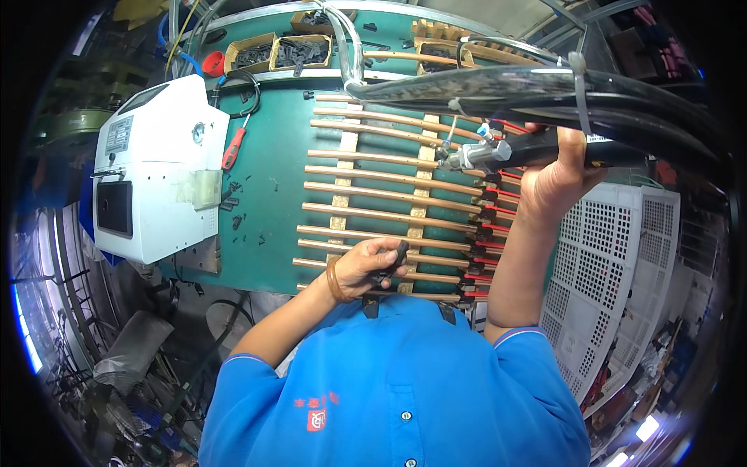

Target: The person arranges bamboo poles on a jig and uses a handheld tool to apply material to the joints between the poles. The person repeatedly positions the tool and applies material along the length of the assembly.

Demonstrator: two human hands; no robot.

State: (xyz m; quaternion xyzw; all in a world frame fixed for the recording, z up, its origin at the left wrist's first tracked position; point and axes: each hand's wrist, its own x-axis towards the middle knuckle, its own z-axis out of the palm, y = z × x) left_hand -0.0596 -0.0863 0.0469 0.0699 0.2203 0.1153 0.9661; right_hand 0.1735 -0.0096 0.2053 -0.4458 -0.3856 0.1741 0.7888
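My right hand (554,175) is wrapped round a black, tube-shaped power tool with a silver metal nose (478,156), hoses running from its back. The nose hangs over the right part of a row of copper-coloured rods (366,175); whether it touches one I cannot tell. At the right ends of the rods sit black clips (484,214) with red strips. Close to the near rods, my left hand (364,268) is closed on small black plastic pieces (401,253). How many it holds is partly hidden by the fingers.
Wooden strips (340,201) support the rods on the green table (264,179). At left stand a white machine (156,171) and a red-handled screwdriver (233,148). Boxes of black parts (302,51) are at the back. Thick hoses (622,89) cross overhead; a white perforated crate (591,272) stands right.
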